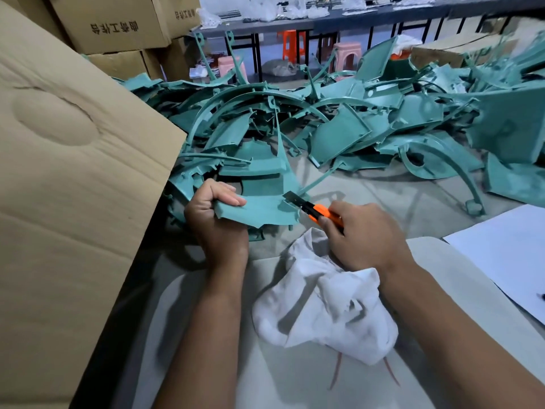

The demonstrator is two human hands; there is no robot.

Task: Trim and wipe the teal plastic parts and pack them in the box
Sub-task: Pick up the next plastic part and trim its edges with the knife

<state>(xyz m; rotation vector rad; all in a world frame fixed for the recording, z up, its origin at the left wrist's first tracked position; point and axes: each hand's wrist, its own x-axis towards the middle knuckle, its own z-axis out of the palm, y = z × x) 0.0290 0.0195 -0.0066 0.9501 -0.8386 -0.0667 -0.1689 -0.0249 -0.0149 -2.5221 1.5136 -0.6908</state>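
My left hand [213, 214] grips the near left corner of a curved teal plastic part [262, 202], thumb on top. My right hand [364, 234] holds an orange utility knife [320, 212]; its extended blade touches the part's right edge. A white cloth [324, 305] lies crumpled on my lap, just below both hands. Behind the held part a big pile of teal plastic parts [339, 125] spreads over the floor. The flap of a large cardboard box [67, 178] rises at my left, its inside hidden.
Stacked cardboard cartons [118, 28] stand at the back left. A long dark table [368, 16] with white bags runs along the back, with orange and pink stools [290, 44] under it. A white sheet [507, 255] lies at my right.
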